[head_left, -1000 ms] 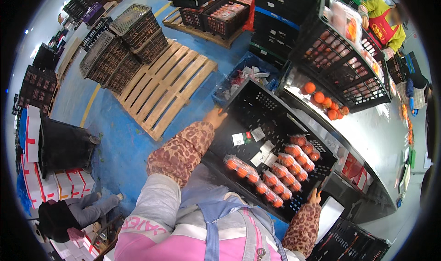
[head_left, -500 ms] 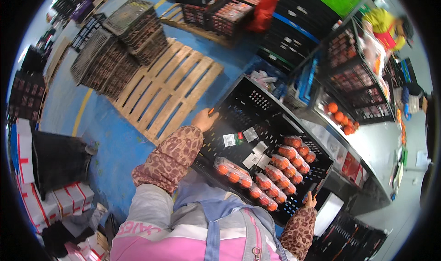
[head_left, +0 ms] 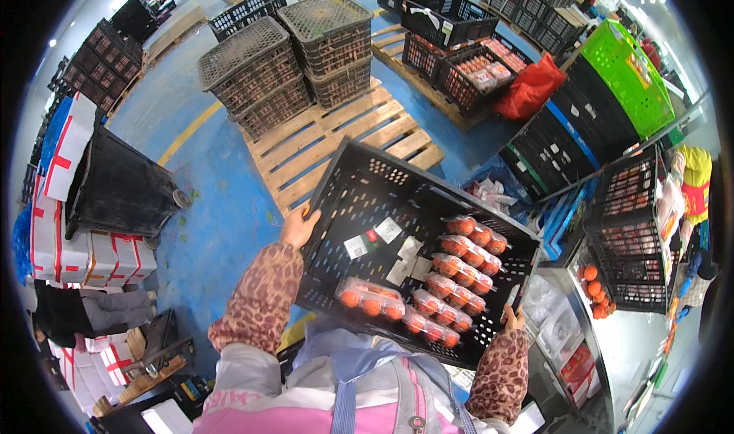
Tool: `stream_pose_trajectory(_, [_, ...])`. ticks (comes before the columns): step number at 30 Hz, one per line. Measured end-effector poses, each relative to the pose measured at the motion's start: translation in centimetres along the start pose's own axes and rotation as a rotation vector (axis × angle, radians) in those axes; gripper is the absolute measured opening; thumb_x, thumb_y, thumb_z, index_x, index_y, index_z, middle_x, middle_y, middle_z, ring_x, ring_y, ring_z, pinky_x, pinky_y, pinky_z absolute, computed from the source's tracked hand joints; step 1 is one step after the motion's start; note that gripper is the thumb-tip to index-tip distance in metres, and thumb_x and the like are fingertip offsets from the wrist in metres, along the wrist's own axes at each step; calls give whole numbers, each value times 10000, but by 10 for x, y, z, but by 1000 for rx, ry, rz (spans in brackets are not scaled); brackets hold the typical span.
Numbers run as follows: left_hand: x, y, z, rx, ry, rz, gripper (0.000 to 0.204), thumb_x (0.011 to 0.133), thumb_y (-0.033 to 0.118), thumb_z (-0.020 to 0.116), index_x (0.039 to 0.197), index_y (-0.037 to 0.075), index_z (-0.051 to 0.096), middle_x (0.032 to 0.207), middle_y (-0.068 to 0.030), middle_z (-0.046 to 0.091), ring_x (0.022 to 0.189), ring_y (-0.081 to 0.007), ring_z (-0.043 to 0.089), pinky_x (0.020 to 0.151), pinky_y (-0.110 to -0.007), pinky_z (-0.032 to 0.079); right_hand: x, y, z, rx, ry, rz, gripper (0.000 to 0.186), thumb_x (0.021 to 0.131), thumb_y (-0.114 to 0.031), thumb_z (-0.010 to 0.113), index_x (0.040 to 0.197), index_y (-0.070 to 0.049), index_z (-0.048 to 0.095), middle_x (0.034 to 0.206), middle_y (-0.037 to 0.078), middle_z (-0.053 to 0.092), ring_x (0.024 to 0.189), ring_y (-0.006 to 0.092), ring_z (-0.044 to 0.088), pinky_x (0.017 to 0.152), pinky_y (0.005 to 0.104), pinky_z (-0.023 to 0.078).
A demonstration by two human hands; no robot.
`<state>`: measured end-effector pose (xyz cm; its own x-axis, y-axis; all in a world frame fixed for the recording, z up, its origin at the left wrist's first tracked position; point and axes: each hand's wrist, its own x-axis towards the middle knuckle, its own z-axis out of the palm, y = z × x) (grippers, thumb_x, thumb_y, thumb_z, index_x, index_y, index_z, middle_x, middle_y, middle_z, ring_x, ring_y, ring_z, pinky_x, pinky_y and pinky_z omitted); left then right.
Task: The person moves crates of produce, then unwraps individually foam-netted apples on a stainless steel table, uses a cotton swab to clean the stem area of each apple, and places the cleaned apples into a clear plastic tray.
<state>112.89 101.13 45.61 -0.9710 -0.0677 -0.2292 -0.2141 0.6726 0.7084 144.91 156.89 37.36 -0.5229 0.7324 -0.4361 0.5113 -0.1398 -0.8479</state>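
A black plastic crate (head_left: 330, 244) is held up in front of my body, tilted a little. My left hand (head_left: 300, 228) is closed on its left end rim, and my right hand (head_left: 511, 321) grips the opposite end near the right corner. Inside, a row of clear packs of red tomatoes (head_left: 453, 285) lines the right half. One more tomato pack (head_left: 370, 299) lies along the near side. Several white labels (head_left: 403, 261) are stuck to the crate's floor. Leopard-print sleeves cover both my forearms.
Ahead, a wooden pallet (head_left: 348, 134) carries lidded dark crates (head_left: 267, 71). Behind it stand crates of packed goods (head_left: 475, 75) beside a red bag (head_left: 533, 88). Stacked black crates (head_left: 552, 142) and a metal worktable with loose tomatoes (head_left: 596, 290) are right; a black bin (head_left: 122, 180) stands left.
My view has turned to the right, away from the worktable's side and toward the pallets, which show more fully. The crate stays in both hands, its tilt slightly changed.
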Motion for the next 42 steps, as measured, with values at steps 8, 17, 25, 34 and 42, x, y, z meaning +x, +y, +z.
stream_pose_trajectory(8, [-45, -63, 3, -169, 235, -67, 522, 823, 383, 686, 1125, -38, 624, 1010, -218, 677, 992, -324, 648, 860, -375, 479, 114, -34, 70, -49, -328, -234, 251, 767, -264, 765, 809, -86, 594, 592, -26, 525, 483, 78, 460, 445, 254, 343])
stream_pose_trajectory(17, [-101, -95, 7, -200, 411, -250, 391, 834, 330, 706, 947, -30, 603, 779, -106, 644, 702, -205, 604, 655, -349, 475, 155, -68, 113, -117, -403, -236, 247, 747, -263, 754, 801, -86, 591, 573, -23, 504, 469, 104, 443, 443, 286, 329])
stream_pose_trajectory(25, [-99, -160, 57, -690, 360, -484, 246, 835, 150, 707, 888, 53, 487, 632, -24, 530, 470, -125, 454, 441, -282, 355, 231, -86, 231, -131, -615, -192, 246, 726, -249, 739, 794, -61, 596, 584, -4, 508, 490, 113, 447, 458, 300, 340])
stream_pose_trajectory(34, [-23, -257, 174, -512, 18, -784, 335, 789, 199, 650, 1089, 65, 582, 1061, -43, 553, 1017, -219, 497, 840, -408, 368, 350, -36, 372, -196, -613, -251, 327, 807, -340, 690, 760, -27, 611, 608, 1, 515, 525, 83, 452, 471, 263, 340])
stream_pose_trajectory(42, [30, -296, 235, -595, 102, -946, 329, 807, 256, 676, 1081, 119, 554, 1089, -25, 528, 1058, -185, 436, 918, -418, 295, 397, -1, 457, -284, -671, -258, 348, 855, -396, 641, 809, -53, 605, 636, -32, 489, 556, 65, 447, 504, 253, 349])
